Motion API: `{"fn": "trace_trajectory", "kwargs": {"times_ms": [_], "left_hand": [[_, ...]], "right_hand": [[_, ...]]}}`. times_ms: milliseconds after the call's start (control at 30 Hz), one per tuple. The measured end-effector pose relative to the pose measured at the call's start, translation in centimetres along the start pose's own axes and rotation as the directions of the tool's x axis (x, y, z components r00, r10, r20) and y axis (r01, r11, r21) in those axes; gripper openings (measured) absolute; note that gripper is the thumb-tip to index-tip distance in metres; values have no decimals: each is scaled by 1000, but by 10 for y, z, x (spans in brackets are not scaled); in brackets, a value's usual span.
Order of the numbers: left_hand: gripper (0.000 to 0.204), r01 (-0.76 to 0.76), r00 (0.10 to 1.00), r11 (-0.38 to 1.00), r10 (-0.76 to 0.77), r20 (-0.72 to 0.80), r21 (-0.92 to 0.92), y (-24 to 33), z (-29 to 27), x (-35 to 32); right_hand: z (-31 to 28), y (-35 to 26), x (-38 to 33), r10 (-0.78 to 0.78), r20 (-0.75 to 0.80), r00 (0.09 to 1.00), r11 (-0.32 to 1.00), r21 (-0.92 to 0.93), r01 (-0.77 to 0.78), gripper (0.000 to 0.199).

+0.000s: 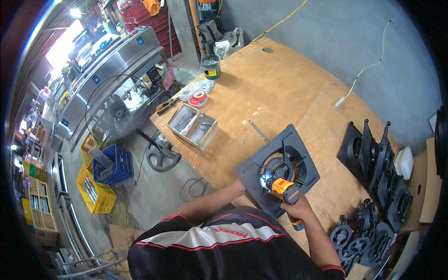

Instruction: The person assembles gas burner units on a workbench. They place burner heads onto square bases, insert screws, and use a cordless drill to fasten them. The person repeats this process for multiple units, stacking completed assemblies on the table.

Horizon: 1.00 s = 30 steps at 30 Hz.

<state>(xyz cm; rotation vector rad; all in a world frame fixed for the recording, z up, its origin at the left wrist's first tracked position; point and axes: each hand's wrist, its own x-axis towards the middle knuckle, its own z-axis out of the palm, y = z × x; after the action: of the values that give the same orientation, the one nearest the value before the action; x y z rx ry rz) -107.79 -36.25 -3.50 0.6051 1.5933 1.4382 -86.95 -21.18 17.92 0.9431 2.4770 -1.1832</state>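
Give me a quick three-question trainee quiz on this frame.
1. True or false: the right hand grips the drill.
2. What is the drill tip over? A) fan frame B) parts box C) tape roll
3. Which loose tool lies on the table just beyond the frame?

Key: 1 true; 2 A; 3 the wrench.

bright daylight from far left, glare blown out there; soft shadows on workbench (pixel 280 84); sharp centre, strong fisheye bending, dark rim.
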Motion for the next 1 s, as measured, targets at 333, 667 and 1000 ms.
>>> {"fn": "trace_trajectory", "kwargs": {"times_ms": [333,667,1000], "left_hand": [[44,16,992,1000,-15,123,-6,-1,-14,6],[46,46,967,998,-33,254,-46,9,-37,34],[55,489,832,851,-391,393,-189,118,-97,73]], "right_hand": [[7,-10,-3,17,9,1000,1000,5,-17,54],[22,-14,-1,123,-40,992,905,416,-95,53],[54,-68,-21,299,-149,943,906,355,-231,40]]}}
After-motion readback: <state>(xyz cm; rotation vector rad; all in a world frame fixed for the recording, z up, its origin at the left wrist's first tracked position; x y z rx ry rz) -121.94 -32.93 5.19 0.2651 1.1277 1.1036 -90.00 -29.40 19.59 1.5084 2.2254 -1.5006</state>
